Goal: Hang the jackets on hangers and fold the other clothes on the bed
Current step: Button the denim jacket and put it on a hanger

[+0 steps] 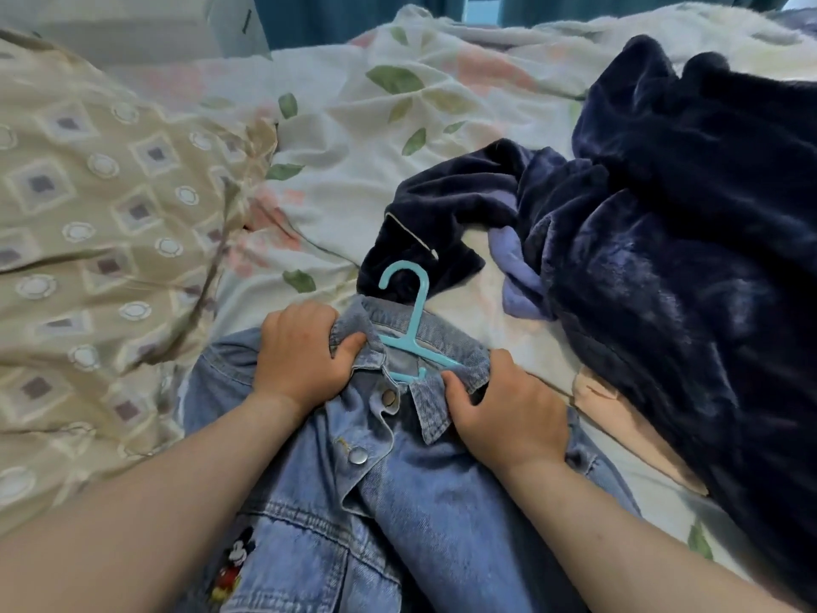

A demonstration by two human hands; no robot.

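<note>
In the head view, a denim jacket (pixel 398 502) lies front-up on the bed (pixel 353 179), filling the lower middle of the frame, with a cartoon mouse patch near the bottom edge. A light blue hanger (pixel 413 320) sits inside its neck. The hook pokes out above the collar, and the shoulder bar shows in the open neckline while its ends are hidden under the denim.

The left hand (pixel 300 351) has its fingers curled round the collar on the left side of the neck, with the thumb tucked into the fold. The right hand (pixel 508 413) grips the collar on the right side in the same way. Neither hand touches the hanger.

By my reading, the hanger looks seated in this jacket. The top snaps are undone, and the hands seem to be settling the collar over the bar. Whether both hanger ends are in the shoulders cannot be told.

Much is left to do. A dark blue plush garment (pixel 685 280) is heaped unfolded across the right of the frame, one part of it lying just beyond the hook. A lilac cloth (pixel 517 276) is crumpled against it. A beige patterned quilt (pixel 110 214) bunches at the left.
</note>
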